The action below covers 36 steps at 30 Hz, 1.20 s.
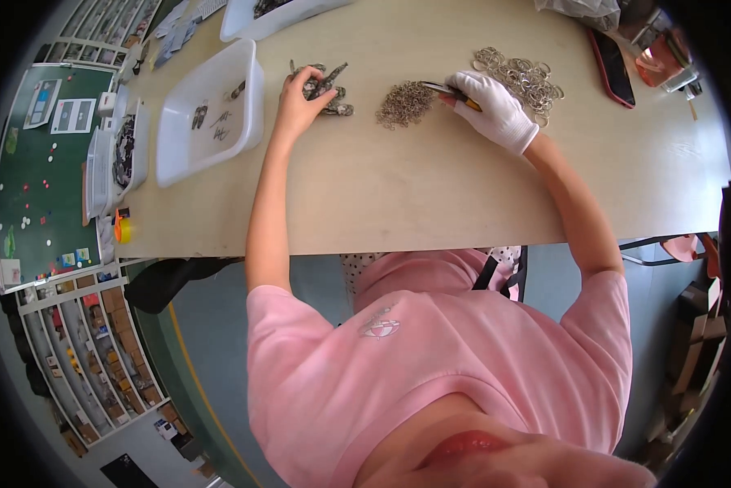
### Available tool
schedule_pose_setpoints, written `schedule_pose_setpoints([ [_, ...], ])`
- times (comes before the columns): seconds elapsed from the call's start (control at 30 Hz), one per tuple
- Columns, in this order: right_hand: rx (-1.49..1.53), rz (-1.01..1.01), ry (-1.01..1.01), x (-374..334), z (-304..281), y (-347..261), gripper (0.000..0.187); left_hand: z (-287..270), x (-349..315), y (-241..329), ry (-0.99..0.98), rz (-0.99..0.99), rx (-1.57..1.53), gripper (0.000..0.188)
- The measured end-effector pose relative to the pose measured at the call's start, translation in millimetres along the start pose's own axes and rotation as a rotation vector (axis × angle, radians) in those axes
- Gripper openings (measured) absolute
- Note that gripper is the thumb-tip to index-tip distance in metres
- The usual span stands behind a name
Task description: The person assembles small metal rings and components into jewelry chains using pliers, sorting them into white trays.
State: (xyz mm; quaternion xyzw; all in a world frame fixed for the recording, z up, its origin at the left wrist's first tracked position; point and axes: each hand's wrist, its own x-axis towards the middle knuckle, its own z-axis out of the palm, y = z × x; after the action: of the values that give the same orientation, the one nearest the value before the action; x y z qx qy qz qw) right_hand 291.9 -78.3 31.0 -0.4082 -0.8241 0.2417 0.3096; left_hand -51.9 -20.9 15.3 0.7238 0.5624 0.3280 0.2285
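My bare left hand (302,102) is at a small heap of dark, mottled strap-like pieces (341,109). Its fingers and thumb curl around one of them, a mottled strap-like piece (330,78) that points up to the right. On my right hand (495,111) is a white glove with bare fingertips showing. It grips pliers (468,101) with dark jaws and a black and yellow handle. The jaws reach over the right edge of a pile of small metal clasps (401,106). Behind and right of that hand lies a spread of metal rings (536,85).
Left of my left hand stands a white plastic bin (253,102) with a few dark pieces inside. Another white bin (233,20) is at the far edge. A phone in a red case (612,68) and a jar (663,61) sit at the far right of the table (430,191).
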Motion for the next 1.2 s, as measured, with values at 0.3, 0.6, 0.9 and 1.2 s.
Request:
schedule_pose_setpoints([
  [0.3,-0.035,-0.014,0.083,-1.6,1.6,-0.1,0.019,-4.3,-9.5,18.9,-0.011,0.047,0.474,0.045],
  [0.6,0.009,0.031,-0.05,4.3,-5.0,-10.7,0.018,18.4,28.2,18.4,-0.026,0.205,0.618,0.035],
  [0.9,0.162,0.211,0.011,2.1,-7.5,-13.8,0.018,18.8,48.8,30.0,-0.2,0.279,0.26,0.02],
  [1.2,0.597,0.133,0.075,3.2,-5.4,-27.0,0.02,55.9,-16.5,91.2,-0.32,-0.118,-1.143,0.029],
])
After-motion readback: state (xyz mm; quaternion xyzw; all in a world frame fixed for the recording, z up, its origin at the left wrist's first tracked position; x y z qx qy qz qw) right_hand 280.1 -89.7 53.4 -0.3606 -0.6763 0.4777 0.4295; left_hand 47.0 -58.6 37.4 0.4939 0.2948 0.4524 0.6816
